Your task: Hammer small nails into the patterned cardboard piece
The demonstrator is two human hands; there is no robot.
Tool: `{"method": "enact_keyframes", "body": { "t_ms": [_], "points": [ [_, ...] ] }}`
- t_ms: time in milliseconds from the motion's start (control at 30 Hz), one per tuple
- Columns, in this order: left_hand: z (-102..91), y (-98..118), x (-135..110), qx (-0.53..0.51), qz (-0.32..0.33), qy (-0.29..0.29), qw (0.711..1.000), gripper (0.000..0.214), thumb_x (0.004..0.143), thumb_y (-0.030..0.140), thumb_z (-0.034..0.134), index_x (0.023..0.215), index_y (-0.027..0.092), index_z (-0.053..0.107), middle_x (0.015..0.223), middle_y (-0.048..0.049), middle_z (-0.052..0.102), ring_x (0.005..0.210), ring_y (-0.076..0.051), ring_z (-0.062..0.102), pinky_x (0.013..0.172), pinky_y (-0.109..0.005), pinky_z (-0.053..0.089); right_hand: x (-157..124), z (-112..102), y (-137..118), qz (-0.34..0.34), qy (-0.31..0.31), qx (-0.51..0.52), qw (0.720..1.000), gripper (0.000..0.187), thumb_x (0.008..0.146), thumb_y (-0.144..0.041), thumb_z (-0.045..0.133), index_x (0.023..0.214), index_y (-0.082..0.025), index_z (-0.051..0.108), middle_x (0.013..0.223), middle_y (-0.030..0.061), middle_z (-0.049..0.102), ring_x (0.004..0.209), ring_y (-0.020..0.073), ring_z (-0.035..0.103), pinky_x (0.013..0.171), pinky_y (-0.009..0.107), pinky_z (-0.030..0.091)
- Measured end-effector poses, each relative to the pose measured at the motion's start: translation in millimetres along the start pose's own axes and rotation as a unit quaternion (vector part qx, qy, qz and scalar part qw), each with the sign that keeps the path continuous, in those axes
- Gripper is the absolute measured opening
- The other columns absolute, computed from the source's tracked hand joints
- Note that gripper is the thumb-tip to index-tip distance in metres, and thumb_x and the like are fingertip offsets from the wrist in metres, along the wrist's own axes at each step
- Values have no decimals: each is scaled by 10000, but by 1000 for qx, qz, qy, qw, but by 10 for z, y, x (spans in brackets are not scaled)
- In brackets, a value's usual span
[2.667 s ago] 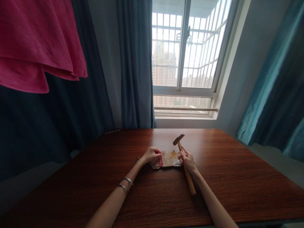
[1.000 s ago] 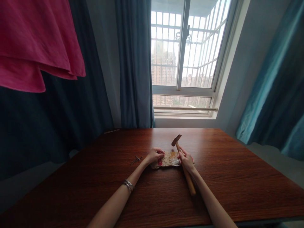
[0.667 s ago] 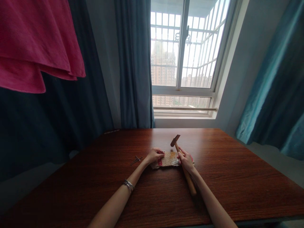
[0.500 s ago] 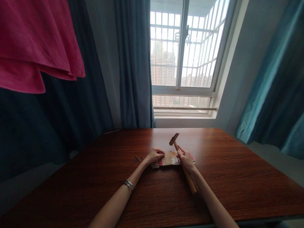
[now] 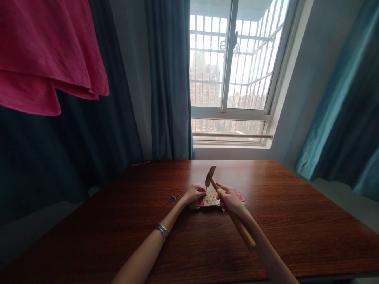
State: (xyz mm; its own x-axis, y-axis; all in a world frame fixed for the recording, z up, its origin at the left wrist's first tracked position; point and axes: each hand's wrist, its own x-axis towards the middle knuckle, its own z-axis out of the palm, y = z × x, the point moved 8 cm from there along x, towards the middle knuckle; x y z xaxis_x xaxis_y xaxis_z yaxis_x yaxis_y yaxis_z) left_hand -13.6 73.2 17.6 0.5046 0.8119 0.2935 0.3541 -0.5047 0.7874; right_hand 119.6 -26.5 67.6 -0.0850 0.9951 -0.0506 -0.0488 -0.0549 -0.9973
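My right hand is closed around the wooden handle of a hammer. The hammer's head is at the left end of the handle, right at the top of a thin upright nail. My left hand pinches that nail low down, above a flat patterned piece with dark dots and pink patches. Both hands partly cover this piece, and its material cannot be made out. Left of my left hand, several loose nails lie crossed on the table.
The brown wooden table reaches to the window wall. Blue curtains hang beside the barred window, and a pink cloth hangs at the upper left. A thin strip lies at the table's far left edge.
The hammer's head has come left and down onto the nail's top, while the handle's end has swung right. My left hand stays at the same spot on the patterned piece.
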Motion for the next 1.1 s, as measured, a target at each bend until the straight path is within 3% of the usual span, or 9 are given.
{"method": "enact_keyframes", "body": {
  "t_ms": [267, 400, 1100],
  "points": [
    [11, 9, 0, -12, -8, 0, 1000, 210, 640, 314, 624, 615, 106, 640, 619, -6, 566, 600, -108, 503, 569, -201, 377, -77, 8, -154, 8, -40, -56, 998, 486, 764, -308, 484, 1234, -192, 436, 589, -35, 486, 343, 39, 407, 266, 154, 350],
    [20, -2, 0, -26, -28, -1, 999, 217, 630, 316, 621, 622, 101, 646, 614, -5, 573, 581, -103, 497, 550, -199, 372, -71, -5, -211, 0, -29, -64, 998, 517, 772, -325, 468, 1267, -197, 387, 609, -37, 484, 348, 35, 408, 276, 149, 349],
    [15, -10, -11, -17, -56, -2, 998, 240, 615, 326, 628, 629, 88, 659, 623, -29, 603, 579, -117, 520, 530, -199, 380, 8, -30, -131, 26, -32, -59, 997, 471, 766, -300, 455, 1228, -208, 425, 594, -41, 457, 350, 34, 395, 291, 144, 330]
  ]
}}
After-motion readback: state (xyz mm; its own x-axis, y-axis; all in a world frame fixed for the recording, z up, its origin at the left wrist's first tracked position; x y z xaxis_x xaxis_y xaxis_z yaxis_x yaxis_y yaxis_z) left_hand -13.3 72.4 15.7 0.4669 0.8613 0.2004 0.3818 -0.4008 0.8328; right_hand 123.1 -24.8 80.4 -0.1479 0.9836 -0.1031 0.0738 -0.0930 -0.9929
